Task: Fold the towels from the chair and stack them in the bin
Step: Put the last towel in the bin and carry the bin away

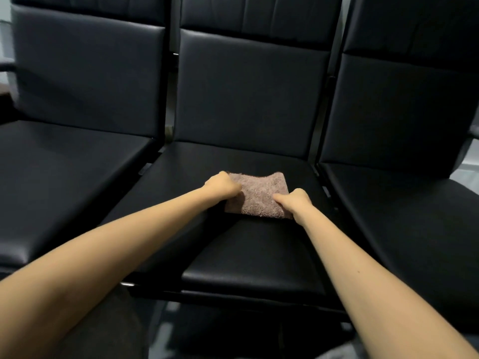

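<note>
A person's left hand and right hand grip a small dusty-pink towel from either side on the seat of the middle chair, one of three black chairs in a row. The towel lies folded to a compact block about mid-seat, apart from every edge of the cushion. The left hand's fingers curl into the towel's left edge; the right hand's fingers curl round its near right corner, thumb laid across the top.

The step appears to be finishing the fold or taking the block up. The far edge looks wavy, so squaring it before lifting would likely help. Both sides should rise level, the layers pinched together so the fold does not spring open.

Bare seat shows near and far of the towel. The backrest closes the far side, so the way out is probably up and toward the near edge. Narrow gaps part this seat from the left chair and the right chair. The bin is out of view, so the carry cannot be judged
</note>
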The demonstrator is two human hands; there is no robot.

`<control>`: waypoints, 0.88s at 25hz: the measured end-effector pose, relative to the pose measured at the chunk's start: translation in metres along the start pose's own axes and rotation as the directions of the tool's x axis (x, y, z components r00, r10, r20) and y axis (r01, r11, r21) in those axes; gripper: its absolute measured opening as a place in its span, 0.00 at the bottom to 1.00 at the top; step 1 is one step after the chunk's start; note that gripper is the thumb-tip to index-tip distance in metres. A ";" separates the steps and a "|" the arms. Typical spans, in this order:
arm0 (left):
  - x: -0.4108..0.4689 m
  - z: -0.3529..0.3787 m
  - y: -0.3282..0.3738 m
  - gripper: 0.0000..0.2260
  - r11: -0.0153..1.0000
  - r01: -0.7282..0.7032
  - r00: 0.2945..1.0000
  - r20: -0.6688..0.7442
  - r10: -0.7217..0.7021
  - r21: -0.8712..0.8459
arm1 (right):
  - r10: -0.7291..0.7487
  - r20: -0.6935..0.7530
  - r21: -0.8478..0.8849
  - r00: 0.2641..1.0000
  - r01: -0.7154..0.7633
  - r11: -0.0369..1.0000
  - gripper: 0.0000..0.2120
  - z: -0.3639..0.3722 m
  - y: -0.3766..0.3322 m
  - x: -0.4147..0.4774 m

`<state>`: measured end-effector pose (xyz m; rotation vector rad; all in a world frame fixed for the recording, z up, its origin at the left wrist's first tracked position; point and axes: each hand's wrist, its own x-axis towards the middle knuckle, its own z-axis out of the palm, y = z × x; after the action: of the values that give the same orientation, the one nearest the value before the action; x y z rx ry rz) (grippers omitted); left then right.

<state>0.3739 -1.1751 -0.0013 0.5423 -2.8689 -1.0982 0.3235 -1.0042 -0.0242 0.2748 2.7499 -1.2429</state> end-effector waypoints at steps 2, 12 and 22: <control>0.001 0.005 0.004 0.17 0.997 -0.016 0.999 -0.038 0.019 0.082 | 0.012 0.023 -0.078 1.000 -0.011 0.997 0.28 0.004 0.000 0.002; 0.008 0.023 -0.008 0.08 0.989 -0.060 0.998 -0.027 0.057 -0.134 | -0.023 0.147 0.241 0.989 -0.014 0.970 0.11 -0.001 0.006 -0.004; -0.011 0.017 0.016 0.03 0.663 0.157 0.973 0.229 0.022 -0.732 | -0.034 0.141 0.648 0.989 -0.067 0.759 0.19 -0.018 0.011 -0.016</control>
<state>0.3767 -1.1496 -0.0020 0.4762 -2.1923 -2.2921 0.3409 -0.9854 -0.0178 0.2447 2.0825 -2.0918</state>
